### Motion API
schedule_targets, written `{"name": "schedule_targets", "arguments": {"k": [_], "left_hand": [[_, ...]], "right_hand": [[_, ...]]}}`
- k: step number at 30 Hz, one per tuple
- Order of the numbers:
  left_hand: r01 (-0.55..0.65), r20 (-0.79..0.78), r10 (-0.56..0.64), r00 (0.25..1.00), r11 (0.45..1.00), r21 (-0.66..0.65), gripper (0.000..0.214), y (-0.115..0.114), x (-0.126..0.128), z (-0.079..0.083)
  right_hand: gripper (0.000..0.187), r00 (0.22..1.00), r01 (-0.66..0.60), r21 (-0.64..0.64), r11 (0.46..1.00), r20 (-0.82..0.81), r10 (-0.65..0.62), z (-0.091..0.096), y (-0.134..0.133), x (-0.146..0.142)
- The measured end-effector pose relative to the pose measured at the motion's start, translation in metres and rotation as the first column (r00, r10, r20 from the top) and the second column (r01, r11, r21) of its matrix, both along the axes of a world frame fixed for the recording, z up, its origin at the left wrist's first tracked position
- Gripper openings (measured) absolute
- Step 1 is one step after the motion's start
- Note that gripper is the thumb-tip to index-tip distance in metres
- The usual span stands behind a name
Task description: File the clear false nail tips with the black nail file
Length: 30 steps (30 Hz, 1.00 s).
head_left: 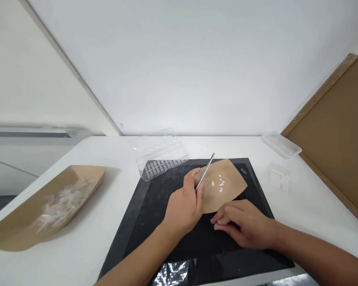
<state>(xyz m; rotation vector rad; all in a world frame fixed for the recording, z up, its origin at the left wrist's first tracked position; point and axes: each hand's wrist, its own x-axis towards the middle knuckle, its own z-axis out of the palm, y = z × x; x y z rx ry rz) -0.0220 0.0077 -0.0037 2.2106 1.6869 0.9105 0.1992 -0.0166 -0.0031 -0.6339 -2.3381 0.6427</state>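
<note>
My left hand (185,204) is closed around a thin metal file or tweezers (205,171), whose far end points up and away over a tan paper sheet (226,186). Several small white nail tips (220,183) lie on that sheet. My right hand (241,224) rests on the black mat (155,222) at the sheet's near edge, fingers curled together and pressing toward the mat; I cannot see anything in them.
A clear plastic box (161,161) with rows of nail tips stands open behind the mat. A brown paper tray (24,222) of clear tips sits at the left. A white tray (282,145), a small white sheet (279,178) and a cardboard panel (340,139) are at the right.
</note>
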Motion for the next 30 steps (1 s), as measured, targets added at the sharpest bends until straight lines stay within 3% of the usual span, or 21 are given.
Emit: {"name": "schedule_targets", "arguments": {"k": [4,9,17,22,30], "left_hand": [[-0.009,0.06,0.01,0.998,1.0,-0.022,0.041,0.0,0.001,-0.003],[0.137,-0.014,-0.138,0.99,0.99,-0.035,0.034,0.0,0.001,-0.001],[0.309,-0.104,-0.299,0.949,0.946,0.097,0.033,0.0,0.001,-0.001],[0.323,-0.112,-0.308,0.945,0.933,0.157,0.033,0.001,0.0,-0.002],[0.308,-0.103,-0.293,0.951,0.933,0.187,0.033,0.002,-0.001,-0.005]], "right_hand": [[0.006,0.992,0.114,-0.014,0.993,-0.059,-0.115,0.0,0.004,0.003],[0.008,0.985,0.165,-0.036,0.986,-0.047,-0.167,-0.001,0.01,0.007],[0.014,0.969,0.244,-0.199,0.949,0.024,-0.244,0.005,0.007,0.006],[0.014,0.975,0.2,-0.317,0.927,-0.027,-0.22,0.004,0.008,0.004],[0.016,0.981,0.165,-0.291,0.942,-0.051,-0.188,0.003,0.013,0.007]]}}
